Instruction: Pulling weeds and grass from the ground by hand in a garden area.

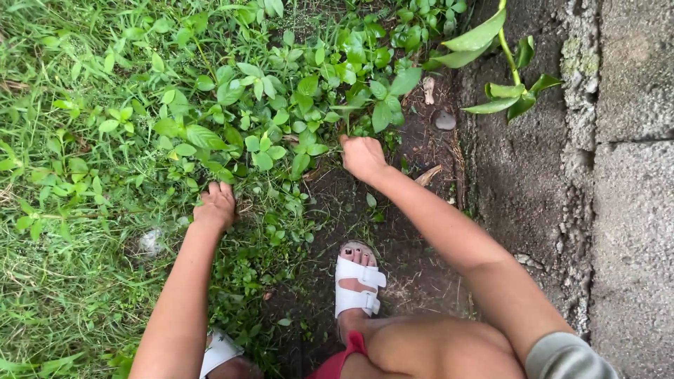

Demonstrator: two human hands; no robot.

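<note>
I look down at a patch of leafy green weeds (281, 105) growing beside bare dark soil (414, 260). My left hand (215, 205) is closed around weed stems low at the edge of the grass. My right hand (363, 156) is clenched on a thin weed stem at the base of the leafy clump, just above the soil. What lies inside each fist is hidden by the fingers.
Grass (63, 281) covers the left side. A grey concrete block wall (632, 175) runs down the right, with a long-leaved plant (505, 91) against it. My foot in a white sandal (357, 281) stands on the soil. A small stone (445, 120) lies near the wall.
</note>
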